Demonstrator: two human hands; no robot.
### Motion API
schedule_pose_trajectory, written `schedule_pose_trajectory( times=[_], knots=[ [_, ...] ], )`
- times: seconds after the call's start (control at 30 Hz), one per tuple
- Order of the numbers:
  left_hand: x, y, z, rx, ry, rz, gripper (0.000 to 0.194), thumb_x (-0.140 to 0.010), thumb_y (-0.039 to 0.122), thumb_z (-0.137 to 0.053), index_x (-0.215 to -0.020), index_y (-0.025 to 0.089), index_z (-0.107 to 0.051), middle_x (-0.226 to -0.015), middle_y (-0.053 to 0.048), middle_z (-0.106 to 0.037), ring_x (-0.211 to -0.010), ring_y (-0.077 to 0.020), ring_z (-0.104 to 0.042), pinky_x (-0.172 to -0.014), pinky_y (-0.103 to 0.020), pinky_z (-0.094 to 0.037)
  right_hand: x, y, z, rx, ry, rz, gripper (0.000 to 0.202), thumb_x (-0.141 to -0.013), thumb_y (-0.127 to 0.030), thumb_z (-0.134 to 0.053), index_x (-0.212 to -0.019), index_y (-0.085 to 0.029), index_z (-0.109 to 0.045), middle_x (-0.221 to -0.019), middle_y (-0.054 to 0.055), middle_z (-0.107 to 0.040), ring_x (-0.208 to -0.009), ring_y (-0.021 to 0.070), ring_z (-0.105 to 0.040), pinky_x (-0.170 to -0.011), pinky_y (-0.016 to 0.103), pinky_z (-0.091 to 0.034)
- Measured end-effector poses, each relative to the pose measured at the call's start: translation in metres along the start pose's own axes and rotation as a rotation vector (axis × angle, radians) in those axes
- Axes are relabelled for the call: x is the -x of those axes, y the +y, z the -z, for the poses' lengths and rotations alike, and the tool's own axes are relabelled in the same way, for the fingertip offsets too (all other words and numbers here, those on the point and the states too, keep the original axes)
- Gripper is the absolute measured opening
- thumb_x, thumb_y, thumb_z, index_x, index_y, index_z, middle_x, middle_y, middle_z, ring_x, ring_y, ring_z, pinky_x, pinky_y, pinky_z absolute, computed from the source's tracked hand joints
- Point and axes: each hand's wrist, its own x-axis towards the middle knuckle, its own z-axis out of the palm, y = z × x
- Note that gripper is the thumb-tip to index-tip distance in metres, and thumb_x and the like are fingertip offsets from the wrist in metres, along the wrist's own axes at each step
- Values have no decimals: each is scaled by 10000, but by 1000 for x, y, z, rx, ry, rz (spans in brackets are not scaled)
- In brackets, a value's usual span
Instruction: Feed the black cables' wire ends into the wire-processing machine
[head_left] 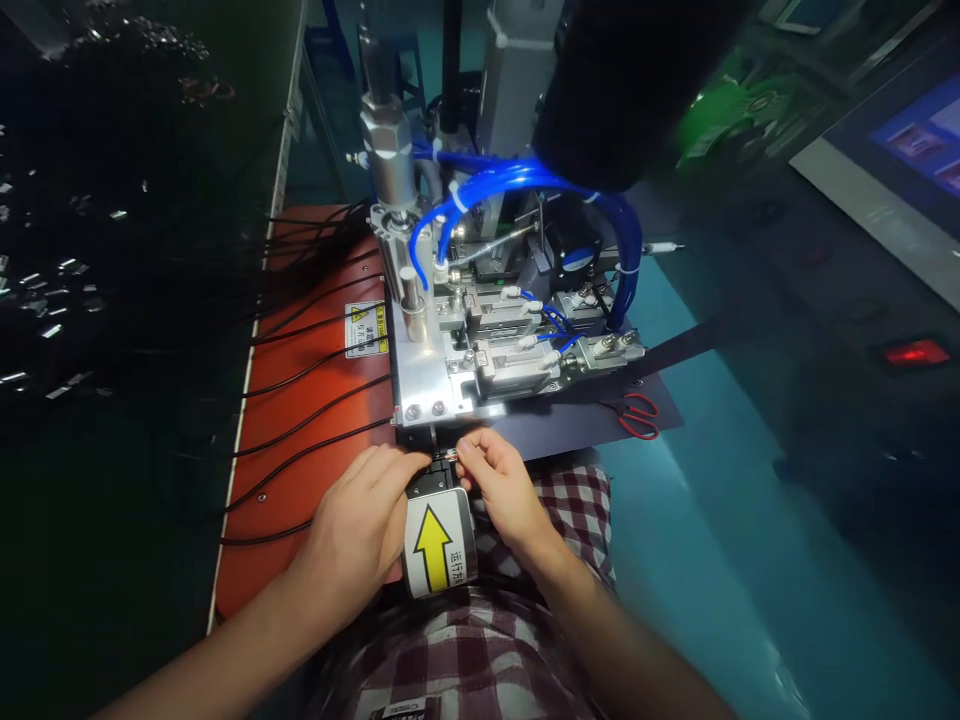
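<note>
At the front of the metal machine [435,385], both of my hands meet over a small black fixture [433,480]. My left hand [360,515] is closed, its thumb and index finger reaching the fixture's left side; whatever is between them is too small to make out. My right hand [499,485] pinches the right end of a small shiny piece [447,455] lying across the fixture, its kind unclear. Just below is a rounded cover [465,535] with a yellow arrow label [433,550], close beside my left hand.
Several black cables [322,435] run across the orange-red tabletop [300,470] to a dark heap of shiny-ended pieces [82,240]. Red-handled cutters [641,415] lie on the dark plate at right. Blue air hoses [517,178] arch over the machine. A screen [926,140] stands far right.
</note>
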Motion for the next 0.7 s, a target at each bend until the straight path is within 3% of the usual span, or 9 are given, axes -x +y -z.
schedule_pose_trajectory(
  times=[0.2,0.5,0.7],
  knots=[
    [8,1,2,-55,3,8,318,-868,40,-376,-1105,118,-573,-980,-90,-585,-903,-196,-563,-774,-318,-515,1,0,0,34,-8,47,293,-816,-460,-583,-714,-199,-495,-631,-38,-493,-526,120,-450,-523,249,-369],
    [25,-5,-7,-235,111,-3,357,-860,16,-373,-1160,138,-523,-1090,-117,-564,-1001,-217,-560,-840,-340,-519,0,1,4,180,9,97,248,-866,-406,-550,-737,-196,-522,-646,-28,-534,-551,130,-491,-541,250,-391],
    [19,-9,-3,-281,138,-48,332,-860,38,-376,-1098,145,-582,-1089,-120,-606,-1022,-236,-567,-871,-378,-520,-3,2,5,-22,-48,8,323,-787,-478,-625,-701,-190,-505,-596,-46,-505,-495,110,-445,-512,245,-389]
  ],
)
